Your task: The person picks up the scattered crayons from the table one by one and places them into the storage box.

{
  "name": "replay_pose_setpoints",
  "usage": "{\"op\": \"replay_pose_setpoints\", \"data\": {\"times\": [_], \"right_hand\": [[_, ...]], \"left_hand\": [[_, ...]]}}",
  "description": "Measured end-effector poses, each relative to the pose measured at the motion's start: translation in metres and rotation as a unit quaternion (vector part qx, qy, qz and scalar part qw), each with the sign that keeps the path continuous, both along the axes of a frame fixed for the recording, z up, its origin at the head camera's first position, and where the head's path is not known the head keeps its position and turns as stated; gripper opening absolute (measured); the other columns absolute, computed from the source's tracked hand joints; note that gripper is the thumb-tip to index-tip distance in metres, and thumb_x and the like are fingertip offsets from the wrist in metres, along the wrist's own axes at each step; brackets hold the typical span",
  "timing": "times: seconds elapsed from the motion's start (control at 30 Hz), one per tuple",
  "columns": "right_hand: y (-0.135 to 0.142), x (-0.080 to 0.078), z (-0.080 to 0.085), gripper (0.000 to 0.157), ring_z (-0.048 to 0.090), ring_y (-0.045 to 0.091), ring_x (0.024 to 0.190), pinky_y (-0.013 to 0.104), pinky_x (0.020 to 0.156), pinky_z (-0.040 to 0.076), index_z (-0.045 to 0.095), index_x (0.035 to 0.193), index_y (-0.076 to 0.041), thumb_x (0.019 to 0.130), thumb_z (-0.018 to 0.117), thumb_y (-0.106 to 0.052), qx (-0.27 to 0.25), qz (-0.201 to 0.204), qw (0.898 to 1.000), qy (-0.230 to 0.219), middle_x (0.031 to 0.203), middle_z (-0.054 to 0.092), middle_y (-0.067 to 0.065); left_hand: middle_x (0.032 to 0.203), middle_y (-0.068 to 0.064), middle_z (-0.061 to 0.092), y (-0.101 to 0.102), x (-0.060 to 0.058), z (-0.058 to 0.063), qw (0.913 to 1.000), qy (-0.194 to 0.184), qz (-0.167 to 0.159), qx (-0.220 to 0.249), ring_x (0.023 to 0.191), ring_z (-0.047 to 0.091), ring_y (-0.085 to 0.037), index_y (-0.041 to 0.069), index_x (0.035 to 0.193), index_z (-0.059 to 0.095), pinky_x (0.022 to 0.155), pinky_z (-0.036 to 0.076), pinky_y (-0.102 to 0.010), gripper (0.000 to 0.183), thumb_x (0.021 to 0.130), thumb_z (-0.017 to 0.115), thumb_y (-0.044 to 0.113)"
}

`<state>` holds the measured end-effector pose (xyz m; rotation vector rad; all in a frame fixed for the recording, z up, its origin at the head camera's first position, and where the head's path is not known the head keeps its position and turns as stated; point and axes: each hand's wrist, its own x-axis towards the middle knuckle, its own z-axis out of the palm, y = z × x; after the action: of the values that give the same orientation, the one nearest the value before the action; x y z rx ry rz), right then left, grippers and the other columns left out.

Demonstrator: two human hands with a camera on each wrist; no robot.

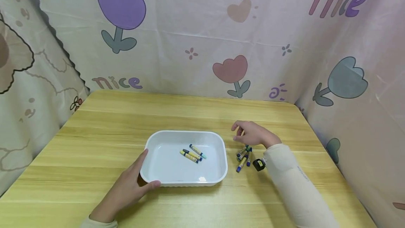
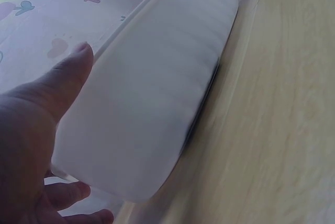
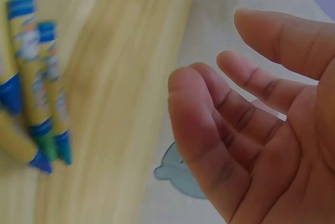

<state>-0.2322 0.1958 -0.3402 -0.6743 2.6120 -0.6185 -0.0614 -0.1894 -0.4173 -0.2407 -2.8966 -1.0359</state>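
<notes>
Gripping the tray (image 1: pixel 164 168) by its near left corner, the left hand (image 1: pixel 129 185) could tip it with an uneven pull, sliding the crayons (image 1: pixel 189 156) inside. The right hand (image 1: pixel 253 133), fingers loosely bent and holding nothing, hovers by the pile (image 1: pixel 242 163) of crayons on the surface (image 1: pixel 202 210), right of the tray. Since those lie crossed, pinching one may roll others away; the wrist camera (image 1: pixel 257 165) might also knock them.
</notes>
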Motion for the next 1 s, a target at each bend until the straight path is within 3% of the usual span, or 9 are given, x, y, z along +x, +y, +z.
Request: {"op": "replay_pose_setpoints", "data": {"times": [0.23, 0.43, 1.0], "right_hand": [[0.021, -0.002, -0.020, 0.034, 0.057, 0.017, 0.080, 0.037, 0.073, 0.050, 0.057, 0.121, -0.002, 0.092, 0.066, -0.016, 0.024, -0.023, 0.999, -0.019, 0.094, 0.061, 0.004], [0.032, -0.001, -0.030, 0.032, 0.057, 0.019, 0.079, 0.036, 0.070, 0.049, 0.058, 0.116, 0.000, 0.091, 0.068, -0.018, 0.038, -0.052, 0.998, -0.018, 0.092, 0.060, 0.007], [0.029, -0.002, -0.045, 0.034, 0.052, 0.018, 0.067, 0.028, 0.059, 0.044, 0.059, 0.107, -0.007, 0.086, 0.076, -0.027, 0.077, -0.115, 0.989, -0.049, 0.079, 0.056, 0.005]], "left_hand": [[0.149, -0.031, 0.031, 0.000, -0.001, -0.001, 1.0000, -0.001, 0.001, 0.000, 0.129, 0.038, -0.053, 0.004, 0.154, 0.016, 0.097, 0.037, -0.066, 0.108, 0.078, 0.076, 0.052], [0.149, -0.031, 0.032, 0.001, -0.001, -0.003, 1.0000, 0.000, 0.003, 0.002, 0.128, 0.038, -0.052, 0.003, 0.154, 0.017, 0.096, 0.037, -0.066, 0.107, 0.078, 0.076, 0.051], [0.149, -0.031, 0.031, 0.002, -0.004, -0.002, 1.0000, 0.005, 0.003, 0.001, 0.129, 0.038, -0.052, 0.005, 0.155, 0.016, 0.097, 0.037, -0.065, 0.107, 0.079, 0.076, 0.050]]}}
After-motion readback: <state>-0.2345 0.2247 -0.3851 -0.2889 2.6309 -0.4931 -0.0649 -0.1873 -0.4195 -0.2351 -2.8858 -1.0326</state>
